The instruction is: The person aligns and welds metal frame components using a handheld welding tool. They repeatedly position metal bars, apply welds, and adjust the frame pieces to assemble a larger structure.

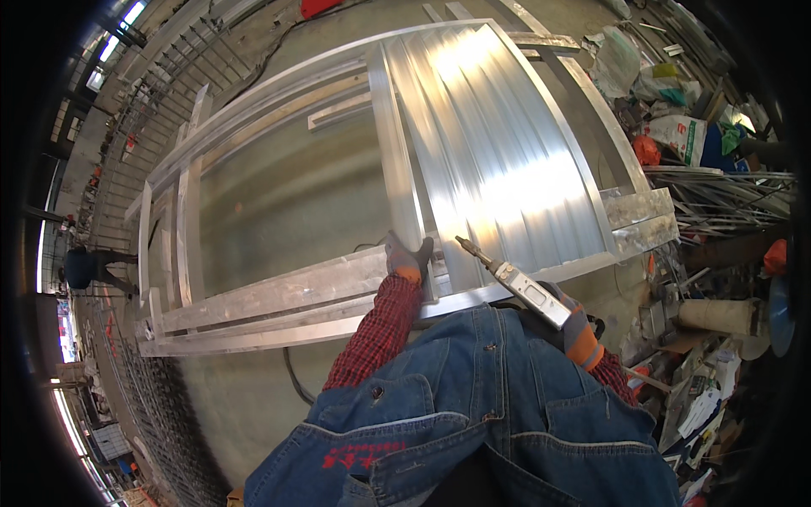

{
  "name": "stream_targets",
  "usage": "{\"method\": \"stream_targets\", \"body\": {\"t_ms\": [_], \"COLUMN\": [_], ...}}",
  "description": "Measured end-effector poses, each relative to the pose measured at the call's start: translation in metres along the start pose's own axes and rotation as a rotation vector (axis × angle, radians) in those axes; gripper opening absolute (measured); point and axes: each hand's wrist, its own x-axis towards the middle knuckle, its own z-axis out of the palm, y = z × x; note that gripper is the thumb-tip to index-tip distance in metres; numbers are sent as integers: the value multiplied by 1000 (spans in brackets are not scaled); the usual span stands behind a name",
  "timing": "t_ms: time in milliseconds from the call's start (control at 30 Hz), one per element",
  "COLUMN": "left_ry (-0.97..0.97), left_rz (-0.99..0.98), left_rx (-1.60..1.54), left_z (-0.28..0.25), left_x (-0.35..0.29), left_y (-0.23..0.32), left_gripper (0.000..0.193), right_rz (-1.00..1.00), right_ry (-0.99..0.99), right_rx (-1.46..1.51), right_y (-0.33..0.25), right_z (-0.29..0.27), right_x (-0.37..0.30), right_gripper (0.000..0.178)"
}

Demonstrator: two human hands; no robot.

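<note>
The left hand [409,258] is pressed on the aluminium frame [279,291]; the welding torch [511,280] is gripped by the right hand [577,325]. Fingers could be burned, being near the nozzle.

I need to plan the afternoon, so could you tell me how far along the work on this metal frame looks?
Done: ribbed sheet already sits within the right half of the metal frame. In hand: left hand presses the near rail by the upright bar; right hand aims a welding torch there. Left: the frame's left half shows bare floor.
</note>
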Motion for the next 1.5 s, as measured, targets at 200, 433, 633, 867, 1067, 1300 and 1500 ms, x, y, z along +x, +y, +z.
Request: {"method": "stream_targets", "body": {"t_ms": [200, 433, 633, 867, 1067, 1300, 1500], "left_ry": [64, -77, -43, -52, -104, -135, -100], "left_rz": [-38, 36, -32, -87, -121, -166, -192], "left_rx": [59, 24, 20, 69, 82, 91, 176], "left_z": [16, -2, -1, -4, -12, -13, 2], "left_x": [8, 21, 22, 22, 21, 24, 26], "left_y": [-13, 2, 8, 16, 30, 37, 44], "left_gripper": [124, 96, 95, 91, 93, 96, 96], "right_rz": [208, 186, 242, 386, 360, 400, 439], "right_ry": [-40, -174, -428, -504, -548, -526, -509], "right_rx": [242, 58, -114, 30, -52, -19, 41], "right_y": [16, 50, 98, 82, 87, 94, 93], "right_z": [4, -2, 7, 0, -13, -20, -18], "right_x": [-3, -1, 17, 53, 62, 58, 61], "right_gripper": [40, 43, 41, 42, 45, 44, 42]}}
